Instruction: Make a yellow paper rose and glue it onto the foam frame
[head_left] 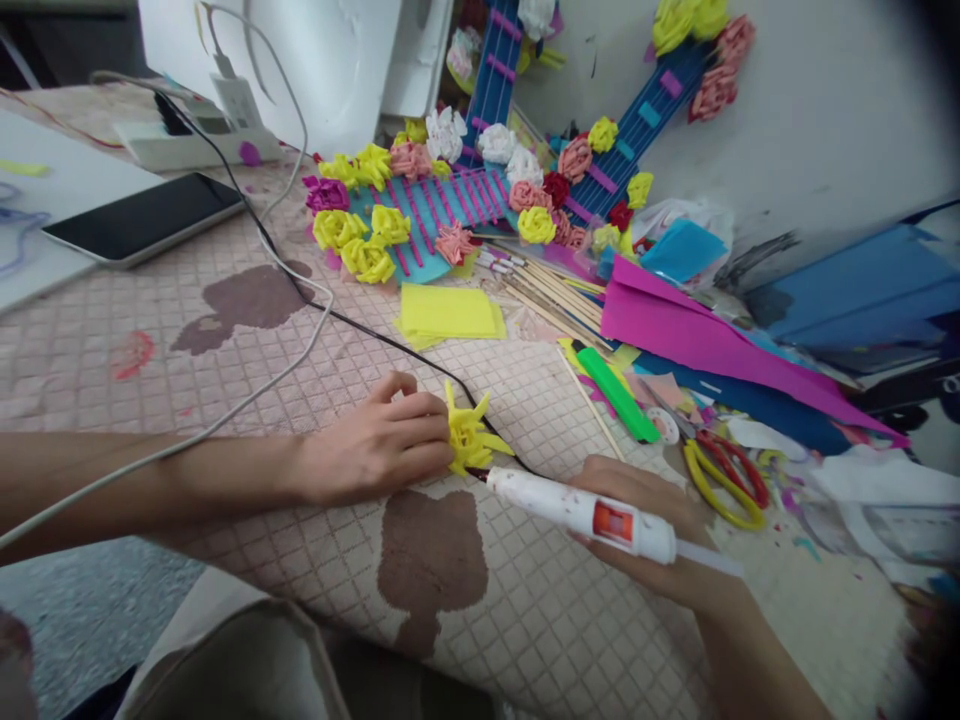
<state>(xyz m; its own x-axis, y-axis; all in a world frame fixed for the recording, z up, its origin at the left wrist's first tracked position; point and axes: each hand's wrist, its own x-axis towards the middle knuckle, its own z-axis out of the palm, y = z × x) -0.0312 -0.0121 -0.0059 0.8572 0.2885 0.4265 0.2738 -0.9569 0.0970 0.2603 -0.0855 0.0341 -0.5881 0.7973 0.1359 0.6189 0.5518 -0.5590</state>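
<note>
My left hand (382, 445) pinches a small yellow paper flower (471, 436) and holds it just above the quilted pink cloth (247, 370). My right hand (652, 535) grips a white glue gun (592, 512) with an orange trigger. The gun's nozzle points left and touches the underside of the flower. A black cord (390, 340) runs from the gun across the cloth toward the far left.
A stack of yellow paper squares (448, 312), wooden sticks (547, 290), a green marker (616, 395), yellow-and-red scissors (724, 475) and pink paper sheets (697, 340) lie beyond. Blue craft pieces with paper flowers (420, 215) stand at the back. A phone (142, 215) and power strip (191, 140) sit far left.
</note>
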